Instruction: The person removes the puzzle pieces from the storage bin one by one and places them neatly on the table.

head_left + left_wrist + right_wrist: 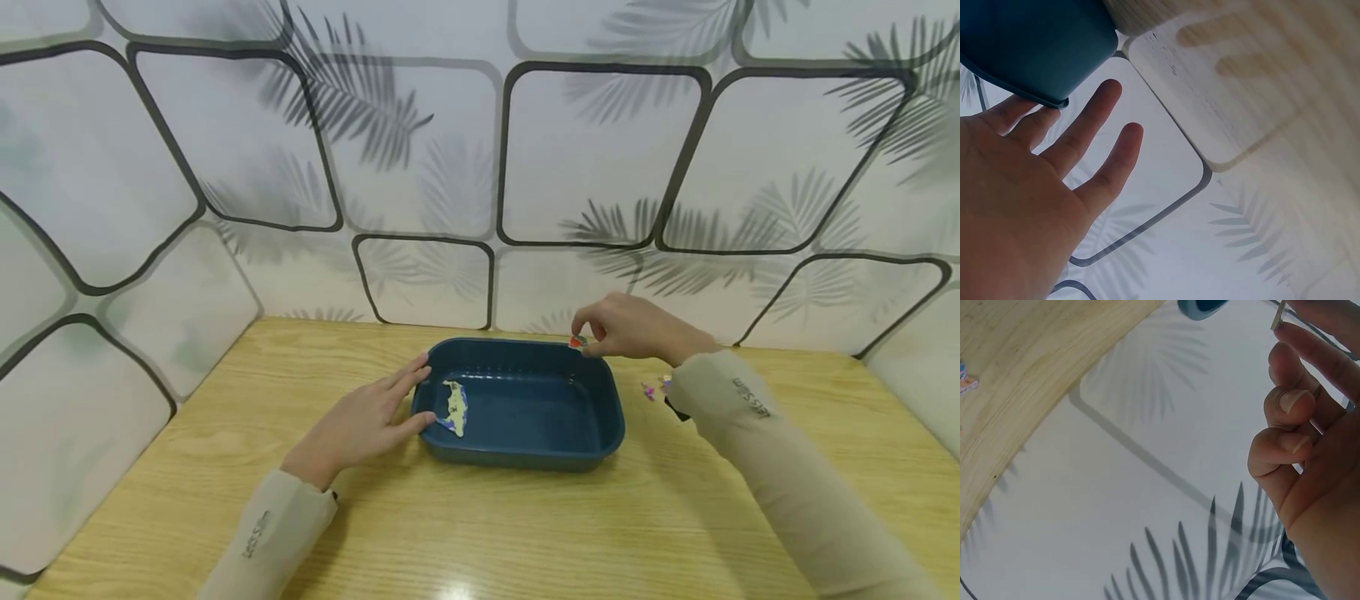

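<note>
A dark blue rectangular basin (525,454) sits on the table. My left hand (367,421) rests against its left side, fingers spread and fairly straight, thumb at the rim. Inside, near the left wall, lies a ragged pale-yellow and blue flat piece (456,408). Between thumb and forefinger, my right hand (630,327) pinches a small flat red and green piece (577,342) over the basin's back right rim. The right wrist view shows this piece (1279,315) edge-on, thin and pale, with the other fingers curled in.
Small colourful pieces (649,391) lie on the wooden table (510,533) right of the basin, beside a small black object (677,408) partly under the right sleeve. A wall with a stone-outline and leaf pattern (420,283) stands close behind the basin.
</note>
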A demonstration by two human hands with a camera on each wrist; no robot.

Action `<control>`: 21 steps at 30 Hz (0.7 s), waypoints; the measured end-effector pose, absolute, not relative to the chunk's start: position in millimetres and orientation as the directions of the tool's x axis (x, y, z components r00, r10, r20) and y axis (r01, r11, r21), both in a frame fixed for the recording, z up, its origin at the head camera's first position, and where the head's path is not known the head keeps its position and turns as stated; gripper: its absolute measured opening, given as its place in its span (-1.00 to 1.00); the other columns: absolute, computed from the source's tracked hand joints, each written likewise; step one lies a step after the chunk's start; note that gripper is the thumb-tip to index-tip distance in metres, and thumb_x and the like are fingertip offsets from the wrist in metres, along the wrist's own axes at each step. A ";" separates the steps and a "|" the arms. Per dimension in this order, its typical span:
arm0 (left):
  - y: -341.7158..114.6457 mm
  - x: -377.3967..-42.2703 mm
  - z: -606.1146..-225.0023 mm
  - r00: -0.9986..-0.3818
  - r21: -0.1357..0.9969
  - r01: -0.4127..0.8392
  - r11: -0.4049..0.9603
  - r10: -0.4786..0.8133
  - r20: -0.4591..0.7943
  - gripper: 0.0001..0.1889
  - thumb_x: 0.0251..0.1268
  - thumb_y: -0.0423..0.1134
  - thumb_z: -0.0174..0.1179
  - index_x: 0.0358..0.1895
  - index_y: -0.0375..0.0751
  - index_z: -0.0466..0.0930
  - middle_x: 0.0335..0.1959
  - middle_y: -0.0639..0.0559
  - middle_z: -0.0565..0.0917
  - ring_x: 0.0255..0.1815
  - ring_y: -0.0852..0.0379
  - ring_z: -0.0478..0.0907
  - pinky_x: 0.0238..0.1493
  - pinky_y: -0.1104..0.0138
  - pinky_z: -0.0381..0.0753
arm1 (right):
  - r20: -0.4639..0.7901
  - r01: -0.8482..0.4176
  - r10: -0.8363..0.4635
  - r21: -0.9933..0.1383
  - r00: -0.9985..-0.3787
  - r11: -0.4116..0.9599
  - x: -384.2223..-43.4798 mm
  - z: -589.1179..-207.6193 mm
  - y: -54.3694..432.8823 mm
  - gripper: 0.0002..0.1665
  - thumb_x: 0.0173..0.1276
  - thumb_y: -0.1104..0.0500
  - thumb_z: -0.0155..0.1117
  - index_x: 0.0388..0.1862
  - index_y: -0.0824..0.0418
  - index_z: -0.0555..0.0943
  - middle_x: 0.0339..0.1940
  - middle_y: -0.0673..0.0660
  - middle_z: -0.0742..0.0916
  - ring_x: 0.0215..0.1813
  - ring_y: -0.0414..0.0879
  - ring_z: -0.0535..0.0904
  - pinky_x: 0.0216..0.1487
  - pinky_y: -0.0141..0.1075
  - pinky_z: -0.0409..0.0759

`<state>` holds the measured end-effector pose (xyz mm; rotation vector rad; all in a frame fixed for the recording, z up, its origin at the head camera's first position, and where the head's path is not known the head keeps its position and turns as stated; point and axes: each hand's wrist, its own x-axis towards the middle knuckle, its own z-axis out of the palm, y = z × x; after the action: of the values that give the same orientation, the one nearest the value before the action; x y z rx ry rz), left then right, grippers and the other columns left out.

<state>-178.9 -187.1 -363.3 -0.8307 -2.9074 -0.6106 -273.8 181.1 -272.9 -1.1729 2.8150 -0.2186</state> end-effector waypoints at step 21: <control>-185.8 -177.0 -360.3 -0.859 0.374 0.508 0.776 0.490 0.149 -0.26 0.52 0.05 0.14 0.54 -0.38 0.22 0.62 -0.16 0.10 0.30 -0.23 0.51 0.28 -0.14 0.44 | 0.066 -0.662 -0.664 -0.193 -0.745 0.724 -272.2 -275.1 237.7 -0.82 0.31 0.17 0.45 -0.12 0.14 0.75 -0.47 -0.08 0.58 -0.43 -0.19 0.44 -0.36 -0.17 0.47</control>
<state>-177.0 -185.8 -360.3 -0.8207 -2.9195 -0.6337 -272.2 237.7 -275.1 -1.1190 2.9100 -0.3218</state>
